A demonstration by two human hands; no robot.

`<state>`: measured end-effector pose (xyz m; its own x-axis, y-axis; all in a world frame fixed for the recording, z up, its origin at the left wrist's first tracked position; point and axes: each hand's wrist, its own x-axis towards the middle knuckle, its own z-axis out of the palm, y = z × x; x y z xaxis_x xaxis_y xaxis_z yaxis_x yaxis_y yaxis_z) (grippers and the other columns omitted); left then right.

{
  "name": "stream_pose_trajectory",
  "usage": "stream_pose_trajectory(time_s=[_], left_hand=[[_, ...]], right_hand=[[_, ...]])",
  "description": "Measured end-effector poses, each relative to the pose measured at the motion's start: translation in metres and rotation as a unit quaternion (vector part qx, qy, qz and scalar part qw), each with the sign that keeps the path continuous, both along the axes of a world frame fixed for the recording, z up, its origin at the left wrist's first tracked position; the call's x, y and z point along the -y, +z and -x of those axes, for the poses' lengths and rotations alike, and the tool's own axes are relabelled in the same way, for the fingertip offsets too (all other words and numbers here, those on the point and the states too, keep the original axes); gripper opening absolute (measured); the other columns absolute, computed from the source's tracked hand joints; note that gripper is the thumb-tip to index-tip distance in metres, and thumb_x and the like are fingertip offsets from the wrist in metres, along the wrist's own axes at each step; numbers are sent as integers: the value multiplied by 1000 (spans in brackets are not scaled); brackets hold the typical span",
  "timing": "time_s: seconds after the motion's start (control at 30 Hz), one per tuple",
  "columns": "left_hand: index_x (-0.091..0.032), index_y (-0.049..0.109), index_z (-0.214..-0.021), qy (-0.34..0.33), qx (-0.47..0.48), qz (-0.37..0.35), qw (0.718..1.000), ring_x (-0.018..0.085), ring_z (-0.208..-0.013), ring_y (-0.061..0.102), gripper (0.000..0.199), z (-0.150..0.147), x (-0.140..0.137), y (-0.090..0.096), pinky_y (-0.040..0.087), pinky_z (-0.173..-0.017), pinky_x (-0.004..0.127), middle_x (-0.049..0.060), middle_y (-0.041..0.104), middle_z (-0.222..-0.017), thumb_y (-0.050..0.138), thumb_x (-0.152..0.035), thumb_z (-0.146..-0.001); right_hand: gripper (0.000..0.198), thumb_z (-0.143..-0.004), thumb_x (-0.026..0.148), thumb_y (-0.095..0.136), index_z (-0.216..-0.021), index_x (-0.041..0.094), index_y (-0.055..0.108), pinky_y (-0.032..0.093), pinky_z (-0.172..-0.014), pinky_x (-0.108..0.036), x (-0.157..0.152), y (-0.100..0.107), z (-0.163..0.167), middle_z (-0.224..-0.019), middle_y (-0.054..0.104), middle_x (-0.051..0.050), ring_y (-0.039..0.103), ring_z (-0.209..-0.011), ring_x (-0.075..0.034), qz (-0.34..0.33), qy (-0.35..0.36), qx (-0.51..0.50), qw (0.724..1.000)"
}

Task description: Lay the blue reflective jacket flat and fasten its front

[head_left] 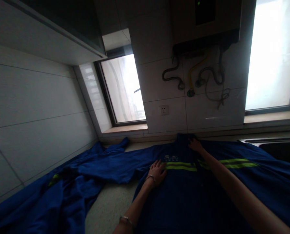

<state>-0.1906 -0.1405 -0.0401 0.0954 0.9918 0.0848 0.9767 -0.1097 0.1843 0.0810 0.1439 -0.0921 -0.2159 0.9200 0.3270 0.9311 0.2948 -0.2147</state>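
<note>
A blue work jacket (169, 201) with yellow-green and dark stripes across its chest lies spread on the counter. My left hand (157, 173) rests flat on the chest, beside the end of a stripe and just below a small pale print; its fingers are extended. A bracelet circles that wrist, and another sits farther up the forearm. At the collar (182, 138), my right hand (195, 145) touches the cloth with its fingers stretched out and slightly apart. The jacket's sleeve (118, 164) reaches left toward more blue clothing.
Crumpled blue clothing (69, 188) covers the counter's left side by the tiled wall. At the right is a sink (279, 143), partly overlapped by the jacket. A socket (164, 110) and pipes are on the back wall under a water heater (205, 22). Two windows let in light.
</note>
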Motion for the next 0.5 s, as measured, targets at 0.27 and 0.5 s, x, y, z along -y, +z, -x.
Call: stream_pose_trajectory(time_s=[0.27,0.5], left_hand=[[-29,39,-133,0,-3,-5,1000,23,-134,21,51,0,-1,-2,17,-109,41,2,30,-145,33,-46,-86],[-29,39,-133,2,-8,1,1000,23,-134,21,51,0,-2,-3,18,-108,40,2,29,-145,33,-45,-86]], right_hand=[[51,-89,31,26,-136,13,36,29,-99,-42,2,12,-32,-132,42,-17,40,-120,-26,-27,-70,-24,997],[47,-88,41,30,-125,18,49,29,-93,-53,10,0,-38,-123,51,-17,44,-116,-30,-4,-128,-33,991]])
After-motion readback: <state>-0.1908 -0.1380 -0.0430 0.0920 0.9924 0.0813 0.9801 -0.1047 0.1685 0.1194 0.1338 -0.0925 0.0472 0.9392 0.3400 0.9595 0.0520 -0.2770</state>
